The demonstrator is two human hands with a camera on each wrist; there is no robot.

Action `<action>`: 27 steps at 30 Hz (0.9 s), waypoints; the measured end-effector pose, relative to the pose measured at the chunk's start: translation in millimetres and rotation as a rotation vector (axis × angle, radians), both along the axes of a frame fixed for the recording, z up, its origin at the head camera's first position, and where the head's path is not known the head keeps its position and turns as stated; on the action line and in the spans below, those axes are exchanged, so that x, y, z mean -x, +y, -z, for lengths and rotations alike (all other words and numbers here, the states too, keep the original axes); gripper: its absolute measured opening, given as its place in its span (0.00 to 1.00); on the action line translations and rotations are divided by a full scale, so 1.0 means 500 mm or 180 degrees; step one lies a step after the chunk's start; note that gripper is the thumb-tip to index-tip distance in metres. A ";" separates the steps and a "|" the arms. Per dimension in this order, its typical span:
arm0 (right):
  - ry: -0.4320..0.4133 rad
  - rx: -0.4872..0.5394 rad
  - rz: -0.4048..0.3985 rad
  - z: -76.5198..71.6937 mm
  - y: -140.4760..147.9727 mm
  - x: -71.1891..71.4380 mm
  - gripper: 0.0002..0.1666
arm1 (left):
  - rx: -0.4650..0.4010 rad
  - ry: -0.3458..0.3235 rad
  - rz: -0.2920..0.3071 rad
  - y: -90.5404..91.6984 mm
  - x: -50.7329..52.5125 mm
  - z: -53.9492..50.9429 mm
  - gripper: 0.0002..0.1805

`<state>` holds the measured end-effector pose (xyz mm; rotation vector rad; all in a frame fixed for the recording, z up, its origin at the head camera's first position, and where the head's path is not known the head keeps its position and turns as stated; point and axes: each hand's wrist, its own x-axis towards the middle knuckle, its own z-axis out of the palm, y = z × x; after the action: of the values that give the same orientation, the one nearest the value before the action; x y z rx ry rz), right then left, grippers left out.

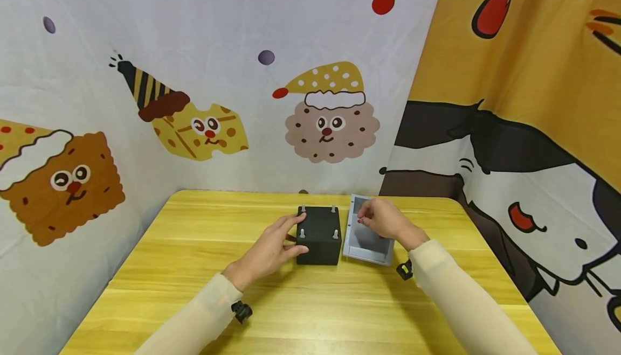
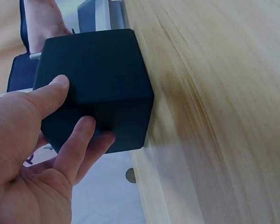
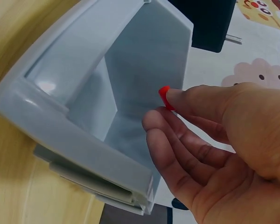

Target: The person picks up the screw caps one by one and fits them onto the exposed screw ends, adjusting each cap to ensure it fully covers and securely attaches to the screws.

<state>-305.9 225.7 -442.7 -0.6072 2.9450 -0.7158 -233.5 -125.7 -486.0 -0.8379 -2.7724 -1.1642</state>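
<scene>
A black box (image 1: 317, 236) stands on the table with several short, pale screw-like posts on its top. My left hand (image 1: 269, 247) holds it from the left side, thumb on the near face and fingers against the side. In the left wrist view, the thumb and fingertips rest on the black box (image 2: 95, 65). My right hand (image 1: 385, 219) is over a grey open tray (image 1: 368, 252) right of the box. Between its thumb and index finger it pinches a small red piece (image 3: 164, 95), largely hidden, its kind unclear. The tray's inside (image 3: 144, 60) shows partly in the right wrist view.
Both things stand on a wooden table (image 1: 194, 274) towards its far side, with a narrow gap between them. A patterned cloth (image 1: 271, 145) hangs behind the table's back edge, and another printed part (image 1: 485, 172) hangs at the right.
</scene>
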 end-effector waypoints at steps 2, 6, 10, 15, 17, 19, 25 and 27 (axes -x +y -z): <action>0.0057 0.0007 -0.0018 -0.002 0.001 -0.001 0.05 | -0.0002 -0.0001 -0.0002 0.000 0.000 -0.001 0.46; 0.0176 0.0009 -0.0060 -0.007 0.002 -0.006 0.04 | -0.0032 -0.0018 0.0007 0.000 0.000 -0.003 0.46; 0.0222 0.0005 -0.0037 -0.011 0.001 -0.012 0.04 | -0.0052 -0.0017 0.0015 0.001 0.000 -0.006 0.46; 0.0287 0.0034 -0.0039 -0.013 -0.005 -0.021 0.03 | -0.0064 -0.0043 0.0005 0.002 0.000 -0.008 0.46; 0.0329 0.0053 -0.0052 -0.013 -0.009 -0.025 0.02 | -0.0060 -0.0069 -0.0002 0.002 -0.001 -0.009 0.46; 0.0372 0.0078 -0.0033 -0.015 -0.015 -0.029 0.01 | -0.0051 -0.0081 -0.0005 0.002 0.000 -0.008 0.46; 0.0467 0.0149 0.0055 -0.014 -0.028 -0.041 0.03 | -0.0028 -0.0084 -0.0008 0.001 -0.001 -0.004 0.46; 0.0496 0.0172 0.0064 -0.014 -0.030 -0.044 0.03 | -0.0026 -0.0089 -0.0011 0.001 -0.001 -0.002 0.46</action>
<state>-283.6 210.9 -435.5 -0.6677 3.0868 -0.7870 -233.0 -125.1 -484.9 -0.8223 -2.7880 -1.1950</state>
